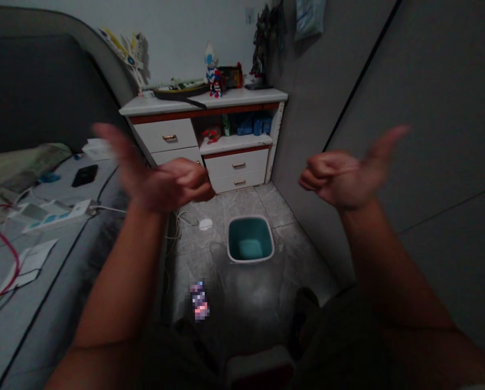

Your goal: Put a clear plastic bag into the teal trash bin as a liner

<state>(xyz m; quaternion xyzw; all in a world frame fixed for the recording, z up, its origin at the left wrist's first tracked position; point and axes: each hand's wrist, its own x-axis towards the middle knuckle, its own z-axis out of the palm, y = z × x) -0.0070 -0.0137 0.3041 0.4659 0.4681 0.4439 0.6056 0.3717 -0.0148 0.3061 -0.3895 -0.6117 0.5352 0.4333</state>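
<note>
Both my hands are raised in mid-air with the fingers curled into fists and the thumbs stretched out. My left hand [161, 181], in front of the white cabinet [165, 157], shows nothing between its fingers. On the other side, my right hand [343, 176] is likewise curled, nothing showing in it, in front of the grey panels [441, 124]. Neither appears to touch anything. Between and below them a teal bin with a pale rim [250, 246] stands upright on the tiled floor; its visible inside holds nothing. A pixelated, coloured object [200, 301] lies on the floor nearer to me.
On the left is a bed [76, 260] with a power strip [59, 215], a red cable [13, 252] and a black phone [85, 175]. Toy figures [212, 70] stand on the cabinet. A white cable [181, 221] lies on the floor beside the bed.
</note>
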